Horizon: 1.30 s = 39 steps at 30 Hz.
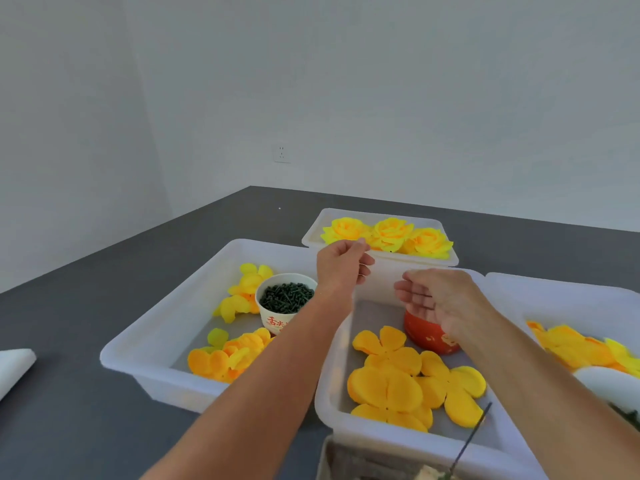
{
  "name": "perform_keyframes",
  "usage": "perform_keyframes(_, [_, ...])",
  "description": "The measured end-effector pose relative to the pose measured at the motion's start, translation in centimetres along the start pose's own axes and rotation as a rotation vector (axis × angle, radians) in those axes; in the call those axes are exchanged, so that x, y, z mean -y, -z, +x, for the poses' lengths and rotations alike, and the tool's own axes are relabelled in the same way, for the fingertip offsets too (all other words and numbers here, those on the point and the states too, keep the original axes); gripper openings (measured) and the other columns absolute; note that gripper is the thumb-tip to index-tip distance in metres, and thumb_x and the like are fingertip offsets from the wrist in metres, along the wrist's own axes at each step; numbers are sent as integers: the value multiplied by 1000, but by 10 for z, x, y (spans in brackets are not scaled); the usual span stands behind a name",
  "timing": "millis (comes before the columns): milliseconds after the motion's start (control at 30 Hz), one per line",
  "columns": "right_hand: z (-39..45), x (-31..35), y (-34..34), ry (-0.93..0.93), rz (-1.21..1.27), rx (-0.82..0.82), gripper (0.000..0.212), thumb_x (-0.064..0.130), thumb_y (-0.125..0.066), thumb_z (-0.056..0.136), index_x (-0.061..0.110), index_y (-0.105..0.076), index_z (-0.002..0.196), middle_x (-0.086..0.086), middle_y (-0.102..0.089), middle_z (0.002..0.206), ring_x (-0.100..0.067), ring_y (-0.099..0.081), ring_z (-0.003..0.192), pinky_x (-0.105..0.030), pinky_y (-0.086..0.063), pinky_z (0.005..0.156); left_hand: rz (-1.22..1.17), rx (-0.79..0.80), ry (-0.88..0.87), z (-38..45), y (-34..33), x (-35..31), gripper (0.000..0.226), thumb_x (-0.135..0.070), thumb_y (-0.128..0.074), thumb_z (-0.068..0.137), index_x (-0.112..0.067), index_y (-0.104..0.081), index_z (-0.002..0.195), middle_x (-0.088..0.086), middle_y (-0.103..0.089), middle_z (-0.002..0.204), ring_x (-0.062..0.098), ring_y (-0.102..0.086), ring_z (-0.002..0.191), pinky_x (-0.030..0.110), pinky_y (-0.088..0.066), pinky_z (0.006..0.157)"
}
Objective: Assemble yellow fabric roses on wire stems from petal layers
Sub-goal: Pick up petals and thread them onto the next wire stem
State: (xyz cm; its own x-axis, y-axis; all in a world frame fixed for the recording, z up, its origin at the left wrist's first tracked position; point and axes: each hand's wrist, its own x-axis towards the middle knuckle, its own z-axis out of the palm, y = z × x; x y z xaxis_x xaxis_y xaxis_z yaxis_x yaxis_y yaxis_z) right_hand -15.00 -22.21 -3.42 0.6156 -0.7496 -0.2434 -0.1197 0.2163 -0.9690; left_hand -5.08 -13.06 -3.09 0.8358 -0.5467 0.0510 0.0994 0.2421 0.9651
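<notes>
Just the one camera here, strapped on my head, wide-angle, so the edges bend a bit. It looks forward and down over my arms at the dark tabletop [104,306], close enough that the nearest white bin [332,393] runs off the bottom edge. The top half is plain wall [381,81], with a corner off to the left.

Three finished yellow fabric roses [388,235] sit side by side in the white plastic tray [446,261] toward the tabletop's far edge. Flat yellow-orange fabric petal layers [408,379] overlap in the tray nearest me, a thin dark wire stem [474,434] slanting at its near right corner.
</notes>
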Motion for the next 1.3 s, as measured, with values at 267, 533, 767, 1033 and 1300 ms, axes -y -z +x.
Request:
perform_keyframes(267, [-28,-27,26,-14,77,-1,14,11,-54,94,4,-62,102,-8,-70,81,-15,-64,70,-25,-48,57,402,166,-85,6,29,-39,18,-6,-55,91,-9,-62,75,4,-59,63,3,-48,39,13,-40,43])
perform_keyframes(533, [-35,-12,1,103,-19,124,11,10,-55,93,6,-64,88,-7,-70,75,-12,-66,62,-21,-51,51,1348,421,-7,5,132,-47,8,-10,-69,79,-15,-69,73,1,-68,68,10,-60,59,18,-48,55])
perform_keyframes(767, [-45,4,-33,143,-139,254,10,11,-58,92,7,-66,89,-6,-72,76,-12,-68,63,-22,-52,56,1939,651,92,-2,148,-25,43,-39,-69,80,-9,-67,111,6,-67,109,22,-61,102,26,-43,78])
perform_keyframes(1033, [-42,4,-42,128,-191,281,8,11,-59,91,7,-67,89,-7,-73,74,-13,-68,64,-24,-53,58,1764,562,181,1,157,-12,47,-33,-78,74,-10,-62,112,12,-66,109,21,-58,81,24,-45,66])
perform_keyframes(1300, [-33,-5,-44,87,-198,287,7,10,-61,89,6,-67,89,-8,-73,77,-16,-68,66,-25,-54,59,1683,580,138,3,163,-9,67,-28,-84,66,-20,-52,124,-6,-49,103,15,-50,94,25,-43,76])
